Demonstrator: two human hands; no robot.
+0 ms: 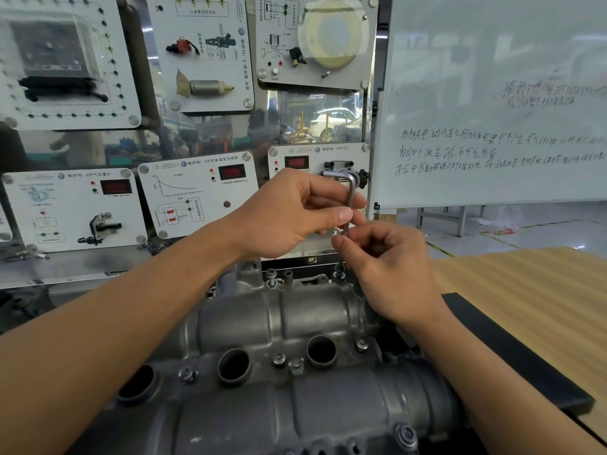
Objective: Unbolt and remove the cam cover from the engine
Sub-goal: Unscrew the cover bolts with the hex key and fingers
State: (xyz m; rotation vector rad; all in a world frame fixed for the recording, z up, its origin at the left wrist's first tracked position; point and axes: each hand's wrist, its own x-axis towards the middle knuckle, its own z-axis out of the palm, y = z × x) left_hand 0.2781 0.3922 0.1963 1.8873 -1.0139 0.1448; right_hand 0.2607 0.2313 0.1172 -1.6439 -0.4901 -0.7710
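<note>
Head view: my L hand [289, 211] pinches the upper shank of the hex key [350, 198] at frame centre. My R hand [387, 274] grips its lower end w/ thumb and fingertips, above the far-right corner of the cam cover [295, 323], which fills the lower centre w/ several bolts [361, 343] in place. I can't tell if a bolt sits on the tip; for the next one I'd seat the key fully and square before turning, and loosen evenly. A black mat [512, 349] lies on a wood-grain bench [532, 277] at right, w/ sensor demo panels [197, 198] across the upper left and a whiteboard [492, 93] upper right.
</note>
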